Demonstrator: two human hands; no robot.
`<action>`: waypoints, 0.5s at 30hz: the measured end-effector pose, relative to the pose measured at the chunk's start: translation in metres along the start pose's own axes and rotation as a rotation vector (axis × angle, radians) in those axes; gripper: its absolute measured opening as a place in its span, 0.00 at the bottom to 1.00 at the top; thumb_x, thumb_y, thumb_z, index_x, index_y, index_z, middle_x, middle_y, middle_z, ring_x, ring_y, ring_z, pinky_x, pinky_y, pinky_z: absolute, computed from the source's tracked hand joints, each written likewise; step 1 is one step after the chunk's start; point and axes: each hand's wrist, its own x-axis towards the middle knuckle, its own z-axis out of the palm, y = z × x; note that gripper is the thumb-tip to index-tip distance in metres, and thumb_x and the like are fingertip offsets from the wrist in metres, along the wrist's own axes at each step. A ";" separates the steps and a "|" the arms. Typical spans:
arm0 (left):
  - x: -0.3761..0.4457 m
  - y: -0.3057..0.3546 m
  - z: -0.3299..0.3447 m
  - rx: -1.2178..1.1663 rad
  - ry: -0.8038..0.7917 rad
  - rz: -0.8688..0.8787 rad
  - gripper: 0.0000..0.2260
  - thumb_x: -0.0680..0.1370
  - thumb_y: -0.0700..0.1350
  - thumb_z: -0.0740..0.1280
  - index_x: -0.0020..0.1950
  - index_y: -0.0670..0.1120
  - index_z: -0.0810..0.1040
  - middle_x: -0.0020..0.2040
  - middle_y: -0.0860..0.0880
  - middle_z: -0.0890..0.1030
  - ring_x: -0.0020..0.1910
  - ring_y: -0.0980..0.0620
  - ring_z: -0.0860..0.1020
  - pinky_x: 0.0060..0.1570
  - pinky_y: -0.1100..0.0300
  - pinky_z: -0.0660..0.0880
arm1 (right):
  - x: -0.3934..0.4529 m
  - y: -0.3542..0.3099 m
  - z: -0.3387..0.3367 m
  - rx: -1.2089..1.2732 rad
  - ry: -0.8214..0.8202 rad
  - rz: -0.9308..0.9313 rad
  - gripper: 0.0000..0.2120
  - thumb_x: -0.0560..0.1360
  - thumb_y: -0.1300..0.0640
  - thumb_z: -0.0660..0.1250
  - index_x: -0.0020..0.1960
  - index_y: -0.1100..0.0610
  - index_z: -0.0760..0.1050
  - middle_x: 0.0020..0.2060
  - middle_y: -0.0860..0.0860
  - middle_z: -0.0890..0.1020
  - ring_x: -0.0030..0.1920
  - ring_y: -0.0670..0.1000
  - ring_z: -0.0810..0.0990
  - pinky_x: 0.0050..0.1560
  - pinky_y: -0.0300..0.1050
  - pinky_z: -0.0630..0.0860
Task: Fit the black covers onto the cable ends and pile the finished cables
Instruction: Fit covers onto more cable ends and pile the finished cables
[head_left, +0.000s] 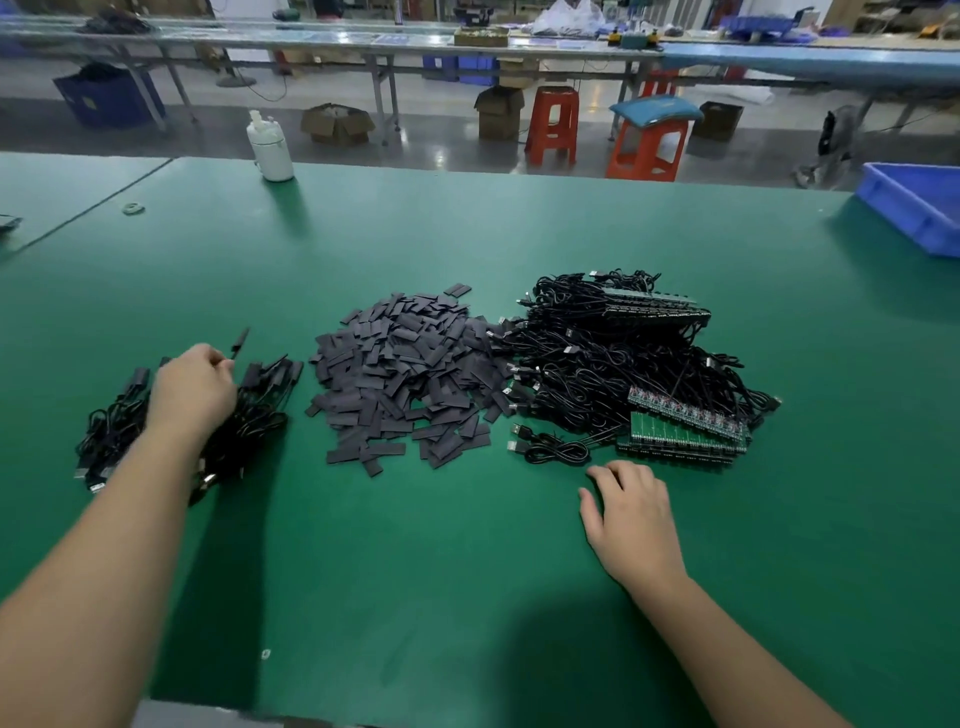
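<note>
A heap of flat black covers (410, 374) lies in the middle of the green table (467, 571). To its right sits a tangle of black cables with green circuit boards (623, 364). One coiled cable (553, 449) lies apart at the heap's near edge. On the left is a smaller pile of covered cables (249, 415). My left hand (192, 389) hovers over that pile and pinches a covered cable end (239, 343) that sticks up. My right hand (631, 514) rests flat on the table just below the coiled cable, fingers relaxed and holding nothing.
A white bottle (271, 148) stands at the table's far edge. A blue bin (914, 208) sits at the far right corner. A small ring (133, 208) lies far left. Beyond the table are orange stools (553, 124), cardboard boxes and other benches.
</note>
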 end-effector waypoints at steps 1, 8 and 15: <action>0.010 -0.005 0.004 0.058 -0.025 -0.014 0.12 0.82 0.45 0.62 0.56 0.37 0.79 0.53 0.32 0.80 0.54 0.33 0.77 0.55 0.44 0.75 | 0.000 0.000 0.000 -0.001 0.006 -0.002 0.15 0.79 0.52 0.67 0.61 0.57 0.80 0.55 0.53 0.80 0.58 0.55 0.76 0.60 0.53 0.72; 0.001 -0.013 0.037 0.472 -0.259 -0.133 0.25 0.83 0.58 0.51 0.71 0.43 0.69 0.72 0.36 0.65 0.70 0.35 0.61 0.68 0.42 0.61 | 0.001 0.001 0.001 -0.018 0.021 -0.014 0.14 0.79 0.51 0.66 0.61 0.56 0.79 0.54 0.51 0.79 0.55 0.54 0.76 0.58 0.52 0.72; -0.047 0.073 0.051 0.110 0.202 0.301 0.16 0.80 0.46 0.62 0.64 0.39 0.75 0.60 0.36 0.76 0.58 0.37 0.71 0.57 0.41 0.71 | 0.001 0.001 0.002 -0.018 0.030 -0.027 0.14 0.80 0.50 0.63 0.62 0.55 0.78 0.55 0.50 0.79 0.56 0.52 0.75 0.59 0.50 0.72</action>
